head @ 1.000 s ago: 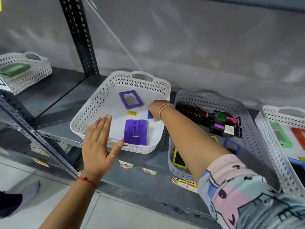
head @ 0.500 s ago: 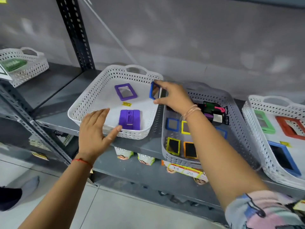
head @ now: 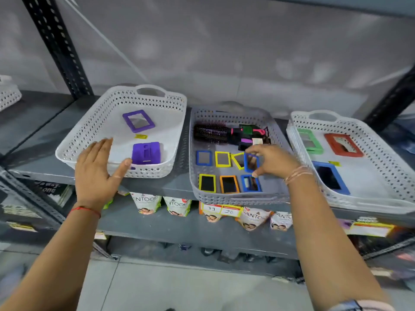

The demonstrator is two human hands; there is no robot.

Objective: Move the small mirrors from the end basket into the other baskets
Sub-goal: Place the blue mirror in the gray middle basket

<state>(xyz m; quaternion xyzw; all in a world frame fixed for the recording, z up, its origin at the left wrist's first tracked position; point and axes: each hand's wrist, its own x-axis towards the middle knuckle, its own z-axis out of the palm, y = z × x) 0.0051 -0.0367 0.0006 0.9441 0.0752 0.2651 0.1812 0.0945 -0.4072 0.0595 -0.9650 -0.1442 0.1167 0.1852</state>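
Three baskets stand in a row on the shelf. The white left basket (head: 94, 131) holds a purple-framed mirror (head: 138, 120) and a purple mirror lying back up (head: 146, 153). My left hand (head: 98, 173) rests flat against its front rim, fingers spread, holding nothing. My right hand (head: 272, 161) is over the grey middle basket (head: 238, 198), pinching a small blue-framed mirror (head: 251, 162) upright. Below it lie several small mirrors with blue, yellow and orange frames, such as a yellow one (head: 222, 159).
Hairbrushes (head: 226, 133) lie at the back of the middle basket. A white right basket (head: 370, 203) holds green, red and blue framed mirrors. Price tags (head: 221, 209) hang on the middle basket's front. Packets sit on the shelf below. A black upright post (head: 56, 46) stands at the left.
My right hand carried the small blue mirror from the left basket's right edge down into the middle basket. My left hand stayed at the left basket's front rim. The view shifted right.
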